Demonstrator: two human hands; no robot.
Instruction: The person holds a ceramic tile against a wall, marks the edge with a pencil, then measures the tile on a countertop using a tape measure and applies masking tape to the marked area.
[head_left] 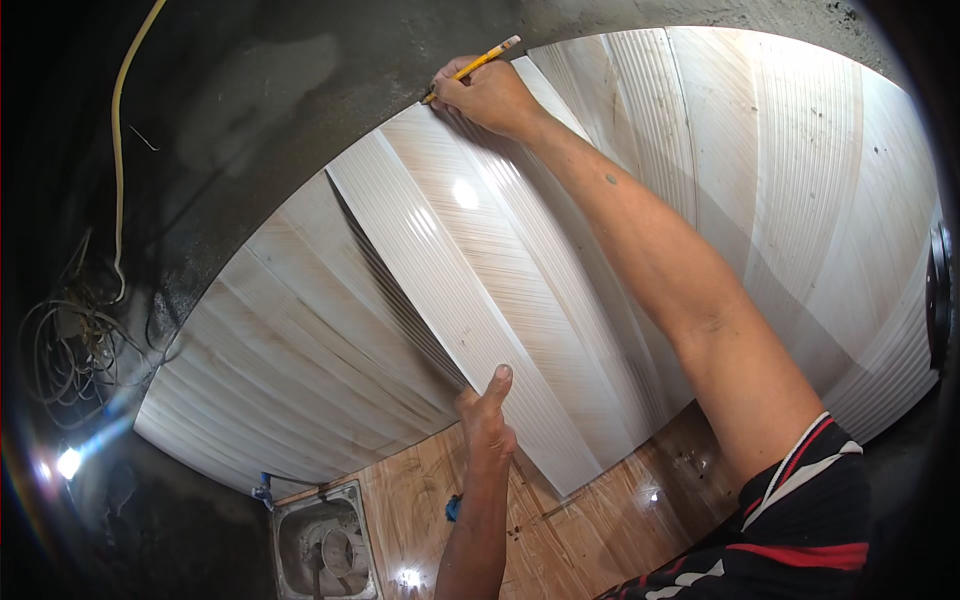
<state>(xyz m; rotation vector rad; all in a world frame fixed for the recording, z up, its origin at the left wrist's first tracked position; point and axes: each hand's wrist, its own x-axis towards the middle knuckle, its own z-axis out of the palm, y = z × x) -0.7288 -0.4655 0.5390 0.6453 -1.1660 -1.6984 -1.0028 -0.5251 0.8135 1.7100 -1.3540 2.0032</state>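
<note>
Dark grey wall [250, 110] ran across the top & left, w/ a yellow cable [119, 150] hanging down it & a tangle of wires [75, 345] at far L, just above a bright light [68, 462]. Pale striped cladding [820, 150] covered the wall on both sides of the panel [490, 230], which stood at a slant btwn them, overlapping the L part, w/ a dark gap behind its L edge; its bottom end was down by the wood-look surface [410, 505]. L hand [487, 425] was clamped on the panel's L edge near the bottom, thumb flat on the front, other fingers mostly hidden. R hand [490, 98] was up at the top edge, fingers closed round a yellow pencil [492, 55], tip down at that edge. Metal sink [363, 535] sat lower L, blue tap [262, 490] beside it.
</note>
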